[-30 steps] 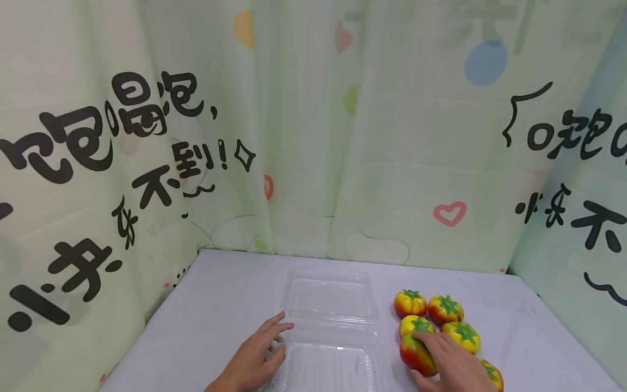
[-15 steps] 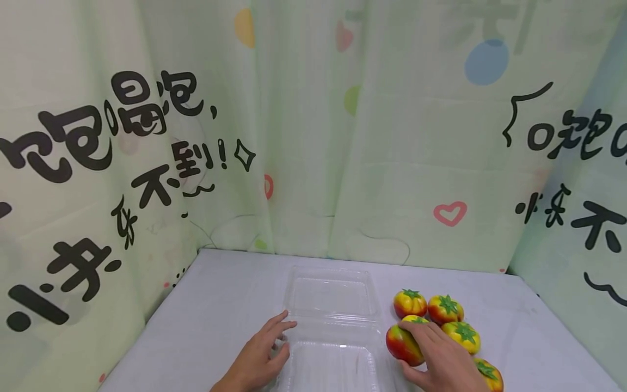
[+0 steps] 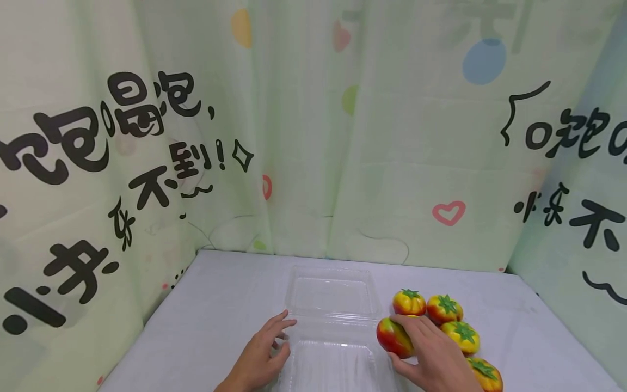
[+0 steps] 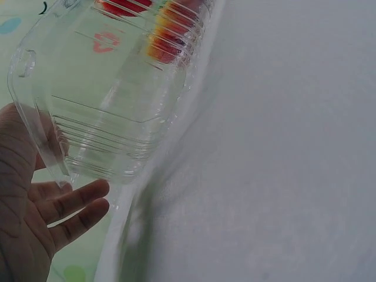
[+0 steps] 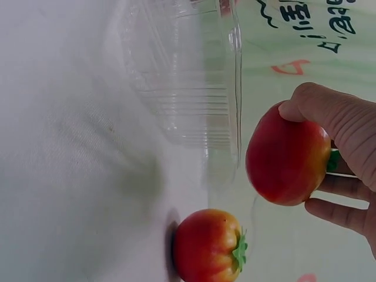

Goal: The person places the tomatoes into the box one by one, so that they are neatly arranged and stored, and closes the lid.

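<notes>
My right hand [image 3: 436, 354] holds a red-and-yellow tomato [image 3: 392, 338] with a green star-shaped top between thumb and fingers, by the right edge of a clear plastic clamshell box [image 3: 338, 373]. In the right wrist view the held tomato [image 5: 282, 161] is above the table and its smooth red underside shows. The box lies with its lid [image 3: 329, 294] folded back flat. My left hand [image 3: 262, 354] is at the box's left rim, fingers loosely spread; in the left wrist view the thumb shows partly through the clear wall.
More tomatoes stand on the right of the table: two at the back [image 3: 409, 301], one [image 3: 460, 336] behind my right hand and one [image 3: 486, 374] near the front. White cloth [image 3: 196, 326] covers the table. Printed curtains [image 3: 303, 136] hang around its back and sides.
My right hand has moved left with the tomato, away from the others and toward the box. The left hand and the box have shifted only slightly.
</notes>
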`<action>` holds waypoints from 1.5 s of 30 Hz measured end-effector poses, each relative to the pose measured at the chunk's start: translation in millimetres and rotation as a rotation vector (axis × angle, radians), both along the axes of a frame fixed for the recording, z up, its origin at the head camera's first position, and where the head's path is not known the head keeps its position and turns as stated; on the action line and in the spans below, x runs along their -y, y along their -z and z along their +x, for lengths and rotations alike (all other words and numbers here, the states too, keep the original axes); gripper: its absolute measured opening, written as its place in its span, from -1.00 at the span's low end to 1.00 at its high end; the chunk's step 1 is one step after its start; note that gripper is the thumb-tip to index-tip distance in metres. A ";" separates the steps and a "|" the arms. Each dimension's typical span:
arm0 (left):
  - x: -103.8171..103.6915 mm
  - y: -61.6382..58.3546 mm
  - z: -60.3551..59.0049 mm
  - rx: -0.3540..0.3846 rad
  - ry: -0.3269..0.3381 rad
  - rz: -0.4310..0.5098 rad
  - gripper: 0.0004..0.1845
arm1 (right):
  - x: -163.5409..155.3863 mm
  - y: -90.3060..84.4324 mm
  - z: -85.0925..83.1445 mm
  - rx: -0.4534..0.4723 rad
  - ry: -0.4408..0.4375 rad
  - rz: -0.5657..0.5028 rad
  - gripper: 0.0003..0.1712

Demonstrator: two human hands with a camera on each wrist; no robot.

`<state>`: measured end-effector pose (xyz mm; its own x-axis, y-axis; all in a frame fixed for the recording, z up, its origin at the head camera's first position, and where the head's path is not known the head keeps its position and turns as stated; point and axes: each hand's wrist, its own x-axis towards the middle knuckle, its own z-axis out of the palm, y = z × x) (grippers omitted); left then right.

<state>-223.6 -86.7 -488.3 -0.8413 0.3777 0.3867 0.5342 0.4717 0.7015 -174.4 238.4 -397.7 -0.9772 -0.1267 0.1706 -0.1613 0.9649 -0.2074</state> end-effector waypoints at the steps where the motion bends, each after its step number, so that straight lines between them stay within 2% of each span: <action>1: 0.0 0.1 -0.1 0.002 0.000 0.004 -0.57 | 1.0 -0.2 0.0 -0.010 -0.001 -0.002 -0.24; 6: 0.3 0.3 -0.3 -0.024 -0.006 0.021 -0.55 | 8.0 -1.9 -0.8 -0.062 -0.012 -0.015 -0.26; 12: 0.5 0.5 0.1 -0.112 -0.007 0.044 -0.54 | 20.0 -4.8 -2.5 -0.091 -0.020 -0.033 -0.27; 19: -0.4 1.7 -0.1 -0.159 -0.005 0.054 -0.55 | 34.6 -5.6 -4.8 -0.040 -0.039 -0.106 -0.28; 25: -0.3 1.4 0.9 -0.151 -0.009 0.044 -0.55 | 44.3 -5.9 -6.2 -0.017 -0.050 -0.132 -0.31; 33: -0.1 -0.1 1.3 -0.128 -0.020 0.036 -0.58 | 50.6 -2.9 -6.2 -0.050 -0.075 -0.132 -0.30; 42: 0.5 2.2 2.2 -0.123 -0.015 0.051 -0.57 | 63.8 3.4 -7.3 -0.185 -0.109 -0.115 -0.24; 45: -0.2 1.3 2.3 -0.126 -0.014 0.048 -0.57 | 66.2 3.9 -7.8 -0.204 -0.107 -0.127 -0.24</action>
<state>-221.3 -86.5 -489.6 -0.7898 0.3448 0.5073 0.6134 0.4469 0.6511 -182.3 172.2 -401.6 -0.9030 -0.1921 0.3843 -0.3117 0.9085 -0.2783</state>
